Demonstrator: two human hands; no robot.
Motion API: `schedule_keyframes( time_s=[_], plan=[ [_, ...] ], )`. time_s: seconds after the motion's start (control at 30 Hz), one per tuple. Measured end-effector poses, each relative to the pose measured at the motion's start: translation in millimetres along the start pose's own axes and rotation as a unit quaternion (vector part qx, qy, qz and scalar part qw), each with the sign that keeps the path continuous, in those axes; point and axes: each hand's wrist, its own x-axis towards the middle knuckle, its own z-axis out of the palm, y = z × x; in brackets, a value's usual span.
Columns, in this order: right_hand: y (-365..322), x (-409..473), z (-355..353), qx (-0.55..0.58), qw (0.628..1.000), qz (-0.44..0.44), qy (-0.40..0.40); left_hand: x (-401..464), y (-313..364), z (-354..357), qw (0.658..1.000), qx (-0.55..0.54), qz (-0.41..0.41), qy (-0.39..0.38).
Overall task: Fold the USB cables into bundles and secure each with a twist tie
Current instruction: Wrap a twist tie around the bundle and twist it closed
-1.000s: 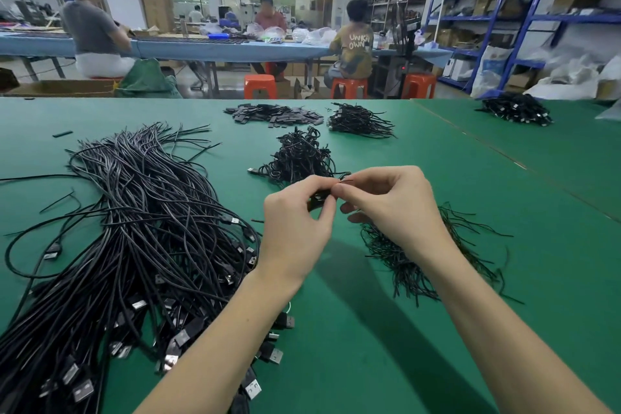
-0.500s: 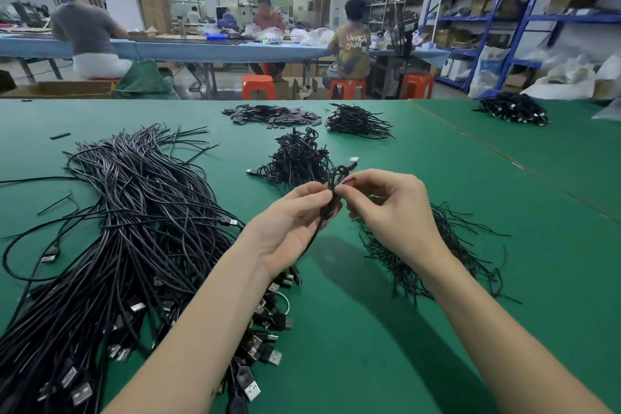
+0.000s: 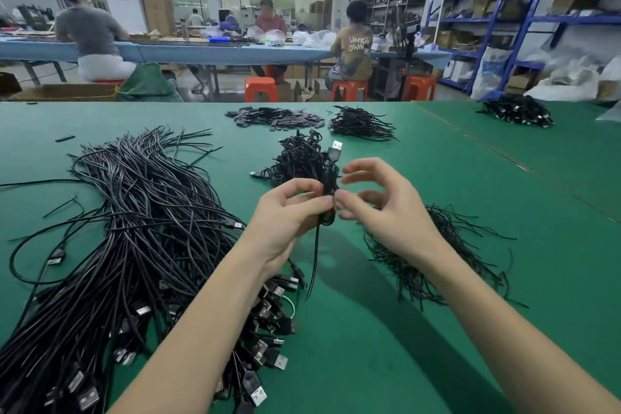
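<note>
My left hand (image 3: 289,215) grips a folded black USB cable bundle (image 3: 330,185) held upright above the green table, its silver USB plug (image 3: 337,146) sticking up and one cable end dangling below. My right hand (image 3: 379,208) pinches at the bundle's middle with thumb and fingertips, the other fingers spread; a twist tie there is too small to make out. A big heap of loose black USB cables (image 3: 127,228) lies to the left. A pile of black twist ties (image 3: 433,252) lies under my right wrist. Finished bundles (image 3: 295,158) are heaped just behind my hands.
The green table (image 3: 369,329) carries a pile of flat black pieces (image 3: 275,116), another cable pile (image 3: 363,123) at the back and one more (image 3: 517,109) on the right-hand table. Beyond, people sit at a blue bench; blue shelving stands right.
Both hands have turned the bundle upright and raised it, so the USB plug now sticks up. My right fingers have spread apart while still pinching the bundle's middle.
</note>
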Motion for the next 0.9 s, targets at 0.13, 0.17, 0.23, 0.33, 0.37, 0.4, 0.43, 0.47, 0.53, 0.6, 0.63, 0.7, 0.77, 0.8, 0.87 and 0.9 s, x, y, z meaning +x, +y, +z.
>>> schedule_keyframes(
  time_s=[0.13,0.17,0.23,0.33,0.37,0.4,0.43,0.47,0.53,0.6,0.63,0.7,0.77,0.8,0.87,0.9],
  plan=[
    [6,-3,-1,-0.18,0.957,-0.229,0.015,2,6,-3,0.995,-0.089,-0.046,-0.008],
    [5,-2,-1,-0.199,0.947,-0.249,0.028,2,6,-2,0.994,-0.094,-0.055,-0.015],
    [3,-1,-1,-0.212,0.944,-0.249,0.039,1,5,-2,0.992,-0.099,-0.069,-0.025],
    [3,1,-2,-0.145,0.982,-0.124,-0.005,0,7,-5,0.995,-0.065,-0.059,-0.046],
    [2,2,-2,-0.065,0.996,-0.035,-0.041,-1,7,-6,0.997,-0.037,-0.05,-0.051],
    [1,4,-4,0.06,0.992,0.082,-0.078,-2,8,-6,0.998,-0.006,-0.04,-0.053],
    [0,6,-6,0.23,0.942,0.217,-0.111,-2,8,-7,0.998,0.02,-0.033,-0.052],
    [-1,7,-8,0.383,0.854,0.33,-0.124,-2,7,-6,0.998,0.037,-0.028,-0.05],
    [2,6,-9,0.498,0.759,0.402,-0.12,-2,8,-6,0.998,0.035,-0.033,-0.046],
    [7,5,-7,0.361,0.872,0.304,-0.13,-2,7,-5,0.998,-0.01,-0.058,-0.037],
    [9,3,-6,0.248,0.937,0.213,-0.123,-2,7,-6,0.997,-0.032,-0.071,-0.031],
    [11,2,-5,0.074,0.992,0.061,-0.087,-2,6,-7,0.994,-0.056,-0.091,-0.019],
    [13,4,-5,0.012,0.999,0.004,-0.051,-2,6,-7,0.992,-0.069,-0.099,-0.02],
    [12,4,-5,0.003,0.999,0.0,-0.041,-2,5,-7,0.992,-0.074,-0.101,-0.025],
    [8,3,-1,0.061,0.995,0.056,-0.047,-3,5,-6,0.992,-0.077,-0.096,-0.036],
    [6,2,1,0.149,0.978,0.135,-0.056,-3,4,-5,0.993,-0.074,-0.086,-0.039]
  ],
)
